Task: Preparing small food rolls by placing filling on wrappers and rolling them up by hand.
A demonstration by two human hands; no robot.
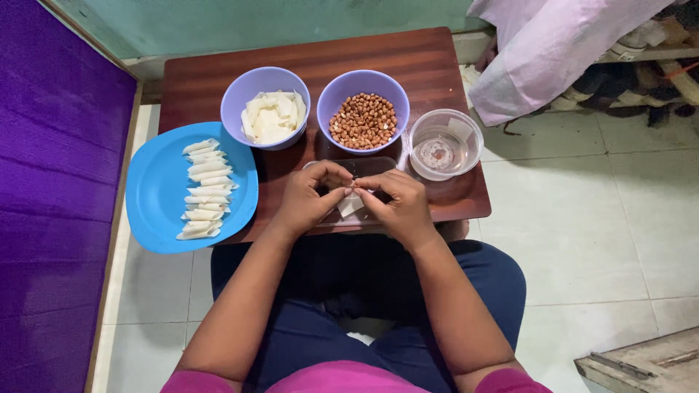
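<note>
At the near edge of the desk (pixel 437 51), both hands meet over a small clear tray (pixel 368 166). The left hand (pixel 309 200) curls inward, wrist bent, its fingers pressed together and pinching a small white wrapper (pixel 350 204). The right hand (pixel 399 205) mirrors it from the other side, fingers (pixel 366 183) bunched and pinching the same wrapper at its top. Both forearms angle in from the lap, elbows out. Just beyond the hands stands a purple bowl of peanuts (pixel 363 120), with a second purple bowl of white wrappers (pixel 273 115) to its left and a clear cup (pixel 445 144) to its right. On the far left, a blue plate (pixel 156 189) carries a column of folded white pieces (pixel 203 189).
</note>
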